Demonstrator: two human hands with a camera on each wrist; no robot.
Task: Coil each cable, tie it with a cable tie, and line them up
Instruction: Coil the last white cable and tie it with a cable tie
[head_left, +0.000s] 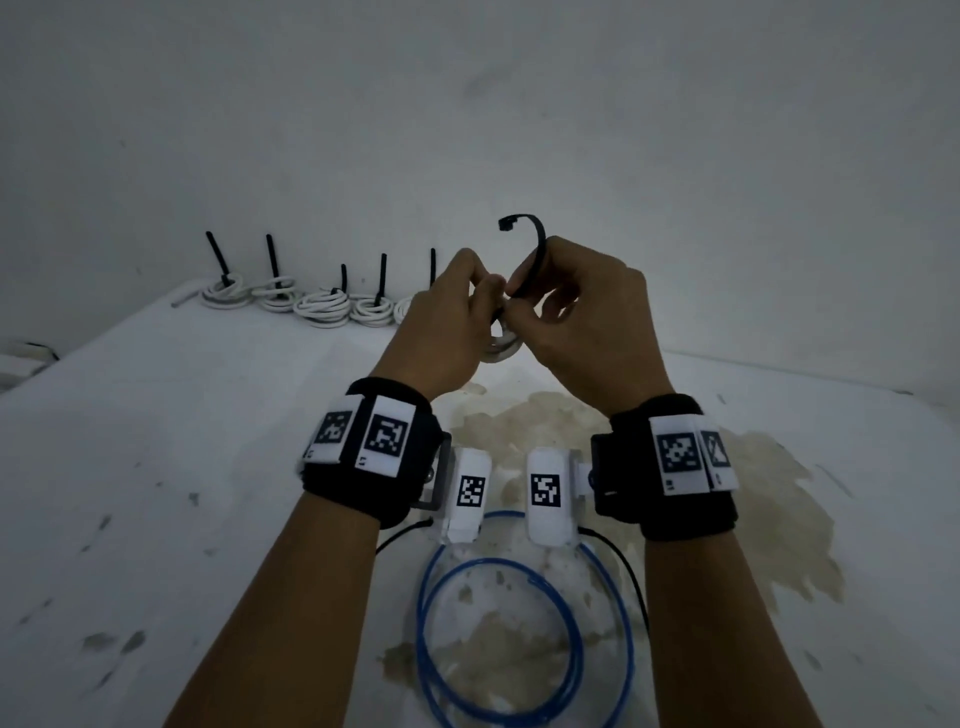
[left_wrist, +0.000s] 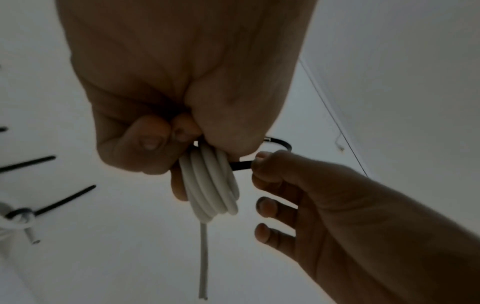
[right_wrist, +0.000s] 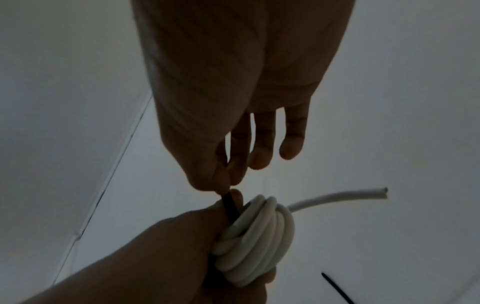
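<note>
My left hand grips a coiled white cable held above the table; the coil shows several loops and one loose end sticking out. My right hand pinches a black cable tie between thumb and forefinger, its other fingers spread loosely. The tie passes beside the coil and its free head end arcs up over my right hand. In the right wrist view the tie's strap runs down between my left thumb and the coil.
Several tied white coils with upright black tie tails stand in a row along the far edge by the wall. A loose blue cable lies looped on the stained white table under my wrists. A cable end pokes out far left.
</note>
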